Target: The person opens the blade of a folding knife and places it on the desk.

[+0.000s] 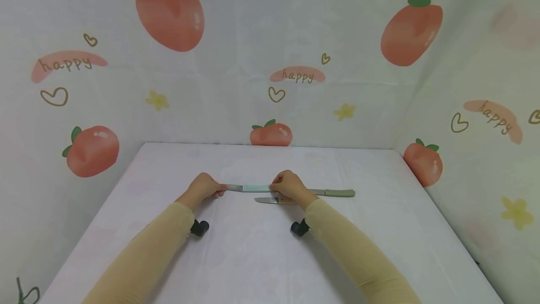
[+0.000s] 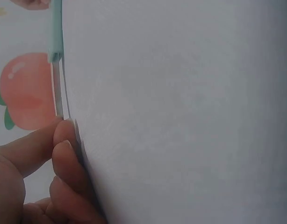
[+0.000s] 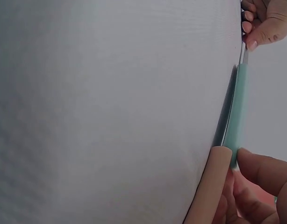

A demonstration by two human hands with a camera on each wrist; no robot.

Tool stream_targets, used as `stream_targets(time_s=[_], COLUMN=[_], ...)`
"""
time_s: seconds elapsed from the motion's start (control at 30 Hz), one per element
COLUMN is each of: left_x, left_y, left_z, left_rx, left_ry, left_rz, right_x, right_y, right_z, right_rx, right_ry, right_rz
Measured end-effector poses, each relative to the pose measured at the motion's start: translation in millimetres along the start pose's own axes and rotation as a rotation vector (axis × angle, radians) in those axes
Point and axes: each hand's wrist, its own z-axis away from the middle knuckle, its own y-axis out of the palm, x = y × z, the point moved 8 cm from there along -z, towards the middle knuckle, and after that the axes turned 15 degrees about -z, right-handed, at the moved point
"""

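A knife with a mint-green handle [image 1: 256, 188] lies crosswise between both hands, its blade pointing left. My left hand [image 1: 206, 186] pinches the blade near its tip between thumb and fingers. At the other end, my right hand [image 1: 290, 186] pinches the butt of the mint handle. Just in front is a second knife [image 1: 266, 200], its blade also pointing left; its light tan handle [image 3: 211, 182] runs beside the right fingers. A third knife with an olive-green handle [image 1: 340, 193] extends to the right, its blade partly hidden by the right hand.
The white-covered table [image 1: 244, 257] reaches back to a printed cloth wall [image 1: 228, 97] with fruit pictures. Another such cloth hangs on each side. Small black devices [image 1: 200, 228] sit at both wrists.
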Motion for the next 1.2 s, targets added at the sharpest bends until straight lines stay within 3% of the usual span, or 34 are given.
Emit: stream_targets(time_s=[0.27,0.7,1.2], left_x=[-3.4,-5.3,-13.7], left_y=[0.2,-3.3,-24.0], left_z=[0.8,11.2,38.8], left_rx=[0.009,-0.053,-0.227], left_ry=[-0.017,0.023,0.086], left_rz=[-0.025,-0.093,-0.135], right_x=[-4,1,12], right_y=[-4,-14,-51], right_z=[-1.1,3.3,18.4], right_rx=[0.006,0.056,0.031], right_ry=[0.035,0.034,-0.036], right_rz=[-0.058,-0.121,-0.117])
